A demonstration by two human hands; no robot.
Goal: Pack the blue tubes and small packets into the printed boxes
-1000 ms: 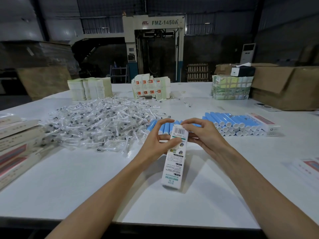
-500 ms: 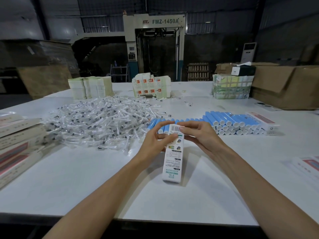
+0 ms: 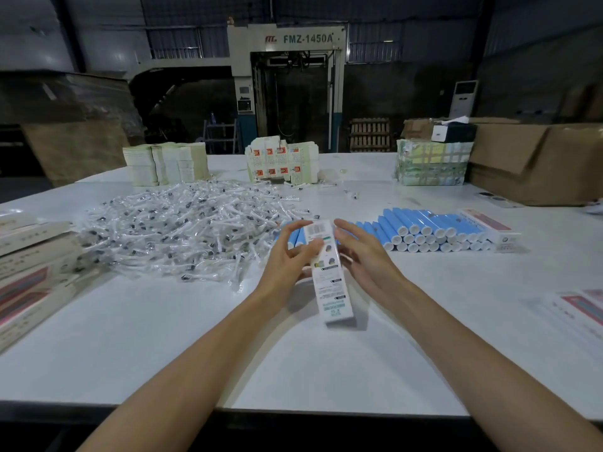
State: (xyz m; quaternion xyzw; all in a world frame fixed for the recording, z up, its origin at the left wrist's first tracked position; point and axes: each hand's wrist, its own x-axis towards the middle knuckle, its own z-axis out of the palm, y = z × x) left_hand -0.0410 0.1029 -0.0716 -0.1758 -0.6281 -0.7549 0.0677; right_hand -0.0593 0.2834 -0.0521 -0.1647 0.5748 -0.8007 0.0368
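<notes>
A white printed box [image 3: 330,278] stands tilted on the table at centre, its barcode end up and away from me. My left hand [image 3: 287,264] grips it from the left, thumb across its printed face. My right hand [image 3: 367,259] lies along its right side with fingers nearly straight, touching near the top. Blue tubes with white caps [image 3: 430,231] are stacked just right of my hands, and a few more blue tubes [image 3: 293,239] show behind my left hand. A wide heap of small clear packets [image 3: 182,230] covers the table to the left.
Flat printed boxes [image 3: 29,259] are piled at the left edge, and more flat printed boxes [image 3: 584,308] lie at the right. A closed printed box [image 3: 489,227] lies beside the tube stack. Paper stacks [image 3: 166,163], carton blanks [image 3: 282,164], a wrapped bundle [image 3: 430,166] and a cardboard box [image 3: 538,161] line the far edge.
My right hand's fingers have left the box's top end and straightened along its side. The box has shifted slightly right and further from me, with my left hand still holding it.
</notes>
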